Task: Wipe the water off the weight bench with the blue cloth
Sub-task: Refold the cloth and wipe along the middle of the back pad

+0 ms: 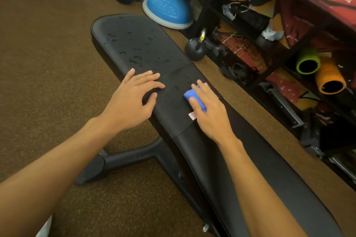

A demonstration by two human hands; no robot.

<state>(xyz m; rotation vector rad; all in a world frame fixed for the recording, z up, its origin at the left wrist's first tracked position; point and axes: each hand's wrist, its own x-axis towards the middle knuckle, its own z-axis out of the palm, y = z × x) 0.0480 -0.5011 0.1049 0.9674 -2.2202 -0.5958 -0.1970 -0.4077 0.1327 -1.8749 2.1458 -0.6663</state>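
Where the two pads of the black weight bench (138, 40) meet, the blue cloth (194, 100) lies bunched on the upholstery near the right edge, a white tag (192, 116) sticking out on its near side. The right hand (210, 113) lies flat over it, fingers fairly straight and pressing down, thumb resting on the cloth's left part, forearm running along the bench. The left hand (133, 98) holds nothing: its spread fingertips touch the pad just left of the cloth, thumb bent at the pad's left edge, wrist raised. Water droplets (134, 57) bead on the far pad beyond both hands. Around the bench is brown carpet (48, 63); to the right stand a kettlebell (195, 49), a blue balance dome (167, 7), and shelving with green (308, 62) and orange (330, 77) foam rollers.
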